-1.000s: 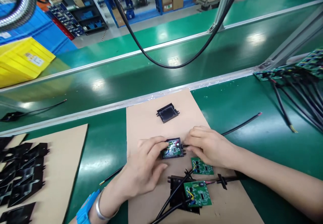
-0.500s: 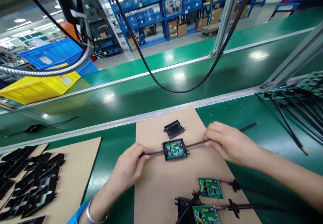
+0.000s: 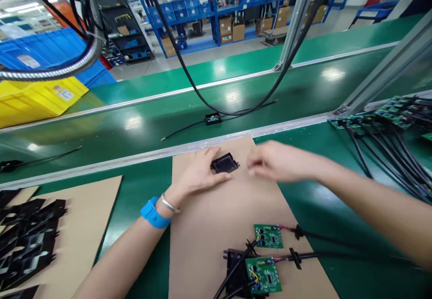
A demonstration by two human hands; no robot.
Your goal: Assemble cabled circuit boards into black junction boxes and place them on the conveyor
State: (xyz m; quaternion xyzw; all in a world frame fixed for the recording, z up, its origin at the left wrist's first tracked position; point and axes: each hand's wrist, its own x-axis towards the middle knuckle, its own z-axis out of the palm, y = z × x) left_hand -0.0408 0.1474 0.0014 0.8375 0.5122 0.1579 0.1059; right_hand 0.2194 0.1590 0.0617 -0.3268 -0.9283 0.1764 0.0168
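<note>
My left hand [image 3: 199, 173] lies over the left end of a shallow black plastic case half [image 3: 225, 164] on the cardboard, its thumb and fingers spread around the part. Just right of the case, my right hand [image 3: 266, 162] hovers blurred, fingers curled in with nothing visible in them. Beyond the ledge, on the green channel, rests a black case with a circuit board inside [image 3: 213, 118], a cable running out of each end. Nearer me are a green circuit board [image 3: 269, 236] with cables and a second board [image 3: 264, 274], the latter over another black case part [image 3: 234, 267].
Black plastic case parts [image 3: 30, 240] cover a cardboard sheet at left. More circuit boards with black cables [image 3: 388, 119] lie at right. A black cable loop [image 3: 189, 78] hangs in front, beside a metal post [image 3: 297, 24]. Yellow [image 3: 40, 101] and blue bins stand far left.
The cabled case with its board has gone from between my hands to the channel beyond the ledge. My left hand has moved up to the loose case half; my right hand has let go of the cable.
</note>
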